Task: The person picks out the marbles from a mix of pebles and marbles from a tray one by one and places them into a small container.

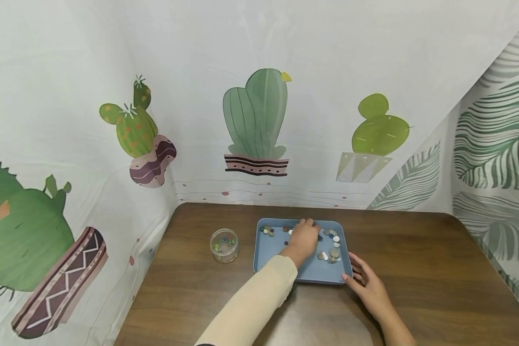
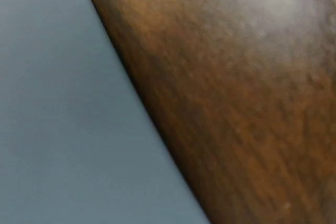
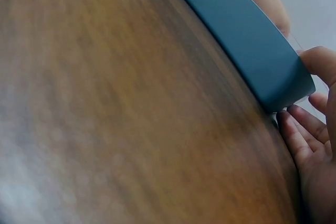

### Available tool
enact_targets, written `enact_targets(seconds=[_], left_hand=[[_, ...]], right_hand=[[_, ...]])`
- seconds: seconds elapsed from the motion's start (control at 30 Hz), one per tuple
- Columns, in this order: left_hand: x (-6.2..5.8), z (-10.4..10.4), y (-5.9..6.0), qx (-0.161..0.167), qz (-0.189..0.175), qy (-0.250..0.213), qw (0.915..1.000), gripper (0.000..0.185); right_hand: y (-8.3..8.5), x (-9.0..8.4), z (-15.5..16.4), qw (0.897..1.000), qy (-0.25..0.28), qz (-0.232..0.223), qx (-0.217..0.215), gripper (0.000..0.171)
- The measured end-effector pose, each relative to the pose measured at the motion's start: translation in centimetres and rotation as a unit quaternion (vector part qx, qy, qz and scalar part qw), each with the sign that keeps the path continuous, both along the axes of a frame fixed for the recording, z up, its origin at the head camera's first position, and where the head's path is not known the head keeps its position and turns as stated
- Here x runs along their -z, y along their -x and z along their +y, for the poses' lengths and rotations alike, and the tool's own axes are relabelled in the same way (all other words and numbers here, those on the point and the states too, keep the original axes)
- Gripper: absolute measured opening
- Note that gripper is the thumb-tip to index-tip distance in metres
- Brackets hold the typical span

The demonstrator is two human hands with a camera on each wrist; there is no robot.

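Observation:
A shallow blue tray (image 1: pixel 281 269) lies on the table with small pebbles in groups inside it. My left hand (image 1: pixel 303 240) reaches over the tray's middle, its fingertips down among the pebbles near the far rim. The back of the hand hides what lies under the fingers, so I cannot tell whether they pinch a pebble. My right hand (image 1: pixel 368 283) holds the tray's near right corner. In the right wrist view its thumb is on the rim and its other fingers are low against the wall (image 3: pixel 262 40). White and grey pebbles (image 1: pixel 334 253) sit near the right side.
A round clear jar (image 1: pixel 225 246) with small green and coloured pieces inside stands left of the tray. The brown wooden table (image 1: pixel 415 259) ends at a white cloth (image 1: pixel 320 120) printed with cacti, hanging behind it. More dark and pale pebbles (image 1: pixel 266 231) are in the tray's far left corner.

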State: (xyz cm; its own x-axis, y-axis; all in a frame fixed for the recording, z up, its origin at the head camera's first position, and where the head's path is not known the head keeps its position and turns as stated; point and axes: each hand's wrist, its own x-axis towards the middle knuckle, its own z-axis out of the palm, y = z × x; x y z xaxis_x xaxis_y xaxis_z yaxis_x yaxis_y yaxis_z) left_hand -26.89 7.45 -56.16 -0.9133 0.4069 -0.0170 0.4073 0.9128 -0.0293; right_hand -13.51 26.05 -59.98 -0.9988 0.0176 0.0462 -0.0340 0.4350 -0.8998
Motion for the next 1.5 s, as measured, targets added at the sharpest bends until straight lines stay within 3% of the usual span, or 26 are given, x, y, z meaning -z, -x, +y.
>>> enact_targets(seconds=[0.4,0.6,0.83,1.03,1.27,1.5], left_hand=[[-0.1,-0.9,-0.1,-0.002,0.013,-0.050,0.9987,0.027],[-0.2,-1.3,-0.1,-0.006,0.010,-0.102,0.9947,0.017],[-0.6,-1.7,-0.8,-0.011,-0.014,-0.215,0.9764,0.022],[-0.9,-1.9,-1.7,0.011,0.007,-0.277,0.9609,0.015],[-1.2,-2.0,-2.9,0.013,0.020,-0.322,0.9463,0.011],[-0.7,-2.3,-3.8,0.007,0.044,-0.358,0.9329,0.010]], right_hand=[[0.1,-0.1,-0.1,1.000,0.008,0.010,-0.005,0.069],[0.1,-0.1,-0.1,1.000,0.008,0.003,-0.004,0.069],[0.0,0.0,-0.1,1.000,0.003,0.002,-0.005,0.069],[0.0,-0.1,0.0,1.000,0.003,0.007,-0.009,0.069],[0.0,0.1,0.0,1.000,0.010,0.020,-0.014,0.068],[0.0,0.1,0.0,1.000,0.006,0.018,-0.013,0.068]])
